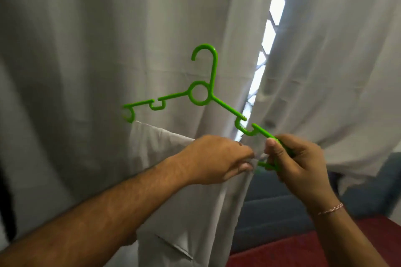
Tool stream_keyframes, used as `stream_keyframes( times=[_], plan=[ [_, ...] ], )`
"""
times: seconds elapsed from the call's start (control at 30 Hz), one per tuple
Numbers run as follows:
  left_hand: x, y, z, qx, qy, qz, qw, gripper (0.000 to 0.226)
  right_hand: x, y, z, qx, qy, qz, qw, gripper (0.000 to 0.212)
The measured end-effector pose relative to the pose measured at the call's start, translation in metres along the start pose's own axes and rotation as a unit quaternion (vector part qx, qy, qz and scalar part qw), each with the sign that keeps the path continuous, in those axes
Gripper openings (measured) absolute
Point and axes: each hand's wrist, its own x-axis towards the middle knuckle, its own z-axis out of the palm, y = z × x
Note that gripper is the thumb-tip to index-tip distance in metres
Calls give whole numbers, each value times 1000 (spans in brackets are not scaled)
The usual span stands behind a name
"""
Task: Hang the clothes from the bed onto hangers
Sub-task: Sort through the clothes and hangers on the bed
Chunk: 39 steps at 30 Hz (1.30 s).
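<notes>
- My right hand (300,165) grips the right arm of the green hanger (200,94), thumb on top and fingers curled round the end, so the hook points up and the other arm slants away from that hold.
- My left hand (217,159) pinches the edge of the pale grey garment (186,212) right beside the hanger end; the 2 hands nearly touch there.
- The garment hangs below both hands, and its top edge runs from my left pinch up to the far tip of the hanger, where it seems caught on the end hook. A slanted pocket slit shows low on the cloth, so I judge it to be trousers, though I cannot be sure.
- The step in hand, as I read it, is fixing this near edge onto the hanger end held by my right hand.
- To do it well I would hold the hanger steady, pull the cloth taut, and seat it fully in the notch (246,129) just above my right thumb, so it cannot slide off.
- No container is in view; behind the hanger there are only pale curtains (86,39) with a bright gap of window (276,6).
</notes>
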Motion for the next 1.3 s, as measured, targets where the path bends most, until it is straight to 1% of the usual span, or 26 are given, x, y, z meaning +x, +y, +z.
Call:
stream_keyframes(
  times=[0.07, 0.13, 0.2, 0.23, 0.27, 0.33, 0.37, 0.4, 0.47, 0.5, 0.53, 0.6, 0.63, 0.7, 0.8, 0.93, 1.03, 1.1, 1.2, 1.3],
  plan=[
    [-27, -4, -25, 52, -1, -30, 998, 32, 9, -9, 21, 55, -33, -28, 998, 25],
    [-63, -14, -55, 98, 13, -70, 993, 41, 14, -17, 46, 108, -58, -43, 992, 31],
    [-106, -26, -86, 132, 26, -127, 983, 43, 20, -27, 74, 145, -72, -49, 986, 35],
    [-130, -29, -104, 143, 16, -158, 977, 42, 22, -34, 89, 163, -77, -58, 982, 36],
    [-155, -31, -121, 153, -11, -191, 970, 41, 24, -44, 107, 186, -83, -61, 977, 36],
    [-199, -32, -153, 173, -88, -249, 949, 33, 27, -67, 144, 233, -98, -60, 966, 34],
    [-223, -31, -168, 191, -105, -276, 936, 30, 27, -82, 166, 256, -107, -65, 959, 33],
    [-244, -29, -182, 212, -96, -296, 926, 31, 27, -99, 187, 273, -114, -71, 953, 34],
    [-287, -23, -214, 254, -40, -333, 907, 48, 28, -134, 229, 297, -129, -80, 943, 42],
    [-303, -19, -228, 265, -27, -347, 899, 55, 28, -150, 247, 305, -133, -83, 939, 46],
    [-323, -17, -247, 279, -40, -364, 888, 58, 30, -171, 268, 318, -136, -86, 934, 48],
    [-359, -14, -283, 298, -89, -402, 861, 57, 36, -214, 306, 343, -135, -97, 925, 42],
    [-377, -14, -303, 311, -88, -419, 849, 56, 40, -238, 325, 351, -131, -105, 921, 38],
    [-409, -15, -342, 351, -39, -434, 829, 55, 49, -287, 358, 366, -129, -122, 914, 33],
    [-455, -21, -408, 404, 30, -448, 797, 47, 70, -367, 407, 397, -122, -130, 900, 17],
    [-500, -42, -488, 442, 58, -482, 754, 39, 109, -472, 466, 385, -83, -154, 906, 19],
    [-525, -59, -540, 472, 23, -518, 713, 42, 144, -544, 506, 386, -62, -140, 910, 22],
    [-539, -67, -570, 501, -20, -535, 680, 46, 168, -590, 526, 389, -59, -131, 910, 24],
    [-556, -77, -610, 548, -88, -549, 625, 52, 198, -649, 553, 358, -60, -130, 923, 24],
    [-571, -90, -649, 586, -104, -545, 591, 53, 225, -697, 591, 345, -58, -113, 930, 24]
  ],
)
